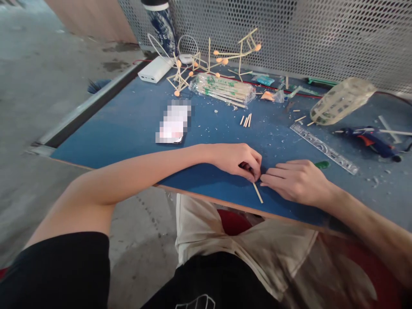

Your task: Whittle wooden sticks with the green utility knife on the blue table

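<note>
My left hand (238, 159) is closed near the front edge of the blue table (128, 133), its fingertips pinching a thin wooden stick (258, 194). One end of the stick points toward me; the other disappears under the fingers. Close beside it, my right hand (298, 180) rests with fingers bent and pressed together, its tips almost at the left fingertips. Whatever lies between the right fingers is hidden. Part of a green object (322, 165) shows just behind the right hand. Several short cut sticks (246, 120) lie beyond my hands.
Behind are a packet of sticks (222, 90), stick frames with orange balls (225, 61), a power bank (156, 69) and a tumbler (162, 28). A phone (174, 122) lies left. To the right are a ruler (325, 149), a glue gun (370, 140) and a plastic bottle (344, 101).
</note>
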`<state>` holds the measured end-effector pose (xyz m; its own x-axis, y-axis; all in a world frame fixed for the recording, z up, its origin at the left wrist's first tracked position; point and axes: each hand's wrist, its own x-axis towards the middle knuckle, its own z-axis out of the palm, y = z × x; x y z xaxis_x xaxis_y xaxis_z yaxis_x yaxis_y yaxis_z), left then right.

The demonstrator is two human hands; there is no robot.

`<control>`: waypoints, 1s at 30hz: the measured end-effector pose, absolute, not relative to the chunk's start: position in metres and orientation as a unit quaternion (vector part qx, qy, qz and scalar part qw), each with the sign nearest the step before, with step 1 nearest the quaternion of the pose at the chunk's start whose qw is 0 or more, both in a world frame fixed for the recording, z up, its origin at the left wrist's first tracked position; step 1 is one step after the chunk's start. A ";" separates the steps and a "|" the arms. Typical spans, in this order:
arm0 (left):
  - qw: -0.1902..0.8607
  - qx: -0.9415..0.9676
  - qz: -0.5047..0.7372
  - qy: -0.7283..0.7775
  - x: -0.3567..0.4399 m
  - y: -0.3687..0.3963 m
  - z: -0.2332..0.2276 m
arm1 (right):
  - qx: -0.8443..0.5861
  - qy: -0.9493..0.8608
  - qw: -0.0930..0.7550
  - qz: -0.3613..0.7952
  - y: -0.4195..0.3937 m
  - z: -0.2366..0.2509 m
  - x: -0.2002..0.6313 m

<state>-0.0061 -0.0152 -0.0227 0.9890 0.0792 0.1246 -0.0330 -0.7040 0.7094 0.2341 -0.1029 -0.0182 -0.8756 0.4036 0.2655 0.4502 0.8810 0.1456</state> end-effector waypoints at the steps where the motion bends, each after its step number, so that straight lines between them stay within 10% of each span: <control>1: 0.387 0.919 0.073 0.015 -0.006 -0.015 -0.022 | -0.220 -0.964 0.113 -0.100 -0.103 -0.018 0.234; 30: 0.374 0.924 0.077 0.004 -0.006 -0.014 -0.027 | -0.192 -0.969 0.099 -0.122 -0.097 -0.020 0.238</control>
<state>-0.0060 -0.0135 -0.0268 0.9882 0.0646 0.1391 -0.0503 -0.7204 0.6918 0.2382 -0.0968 -0.0197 -0.9067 0.3478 0.2386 0.3960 0.8967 0.1977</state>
